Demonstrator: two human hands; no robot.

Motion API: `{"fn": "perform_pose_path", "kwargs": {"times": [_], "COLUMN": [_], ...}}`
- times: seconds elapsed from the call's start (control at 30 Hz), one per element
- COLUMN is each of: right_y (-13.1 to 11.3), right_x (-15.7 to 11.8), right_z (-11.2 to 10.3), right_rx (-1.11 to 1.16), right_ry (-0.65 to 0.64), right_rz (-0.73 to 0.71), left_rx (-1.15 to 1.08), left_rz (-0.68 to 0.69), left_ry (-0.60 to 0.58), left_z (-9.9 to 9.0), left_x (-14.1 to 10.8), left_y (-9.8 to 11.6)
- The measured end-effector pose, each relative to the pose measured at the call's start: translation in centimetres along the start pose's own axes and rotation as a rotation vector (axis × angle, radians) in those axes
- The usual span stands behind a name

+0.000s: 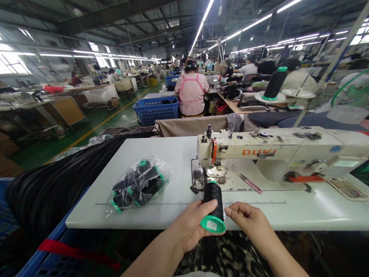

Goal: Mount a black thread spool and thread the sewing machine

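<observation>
Left hand (193, 224) closed around a black thread spool with a green plastic base (213, 207), held tilted above the near edge of the white sewing table (174, 165). Right hand (249, 219) just beside the green base, fingertips pinched together, maybe on a thread end too thin to see. Behind the spool, a cream industrial sewing machine with orange letters (283, 150), and small pink-handled thread snips (250, 183) lying on its bed. On the table to the left, a clear plastic bag of more black spools with green ends (138, 184). Further left, a big heap of black cord (55, 186) over a blue plastic crate (27, 271). Far behind, a person in a pink top (192, 92) seated with the back turned, near a blue basket (156, 109).
</observation>
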State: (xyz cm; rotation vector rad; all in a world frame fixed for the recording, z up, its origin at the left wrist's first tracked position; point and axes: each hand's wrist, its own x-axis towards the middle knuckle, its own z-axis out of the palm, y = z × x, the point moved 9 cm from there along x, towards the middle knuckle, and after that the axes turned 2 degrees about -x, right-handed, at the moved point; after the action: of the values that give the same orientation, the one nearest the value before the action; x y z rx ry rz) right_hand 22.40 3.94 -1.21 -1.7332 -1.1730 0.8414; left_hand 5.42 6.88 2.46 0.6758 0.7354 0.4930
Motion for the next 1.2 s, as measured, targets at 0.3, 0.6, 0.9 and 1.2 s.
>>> {"fn": "perform_pose_path", "kwargs": {"times": [0.3, 0.6, 0.9, 1.2], "right_y": [-4.3, -6.0, -5.2, -2.7], "right_x": [-2.6, -3.7, -3.5, -2.6], "right_z": [-3.2, -4.2, -4.4, -1.9], "right_rx": [0.156, 0.303, 0.278, 0.365], "right_ry": [0.132, 0.146, 0.130, -0.041], "right_rz": [0.032, 0.036, 0.029, 0.050], "left_rx": [-0.055, -0.008, 0.079, -0.031], "left_rz": [0.017, 0.032, 0.059, -0.021], "left_ry": [-0.116, -0.182, -0.272, -0.323], "left_z": [-1.0, -1.0, -0.5, -0.6], "left_x": [0.9, 1.3, 1.0, 1.6], "left_y": [-1.2, -1.7, -2.2, -4.6]}}
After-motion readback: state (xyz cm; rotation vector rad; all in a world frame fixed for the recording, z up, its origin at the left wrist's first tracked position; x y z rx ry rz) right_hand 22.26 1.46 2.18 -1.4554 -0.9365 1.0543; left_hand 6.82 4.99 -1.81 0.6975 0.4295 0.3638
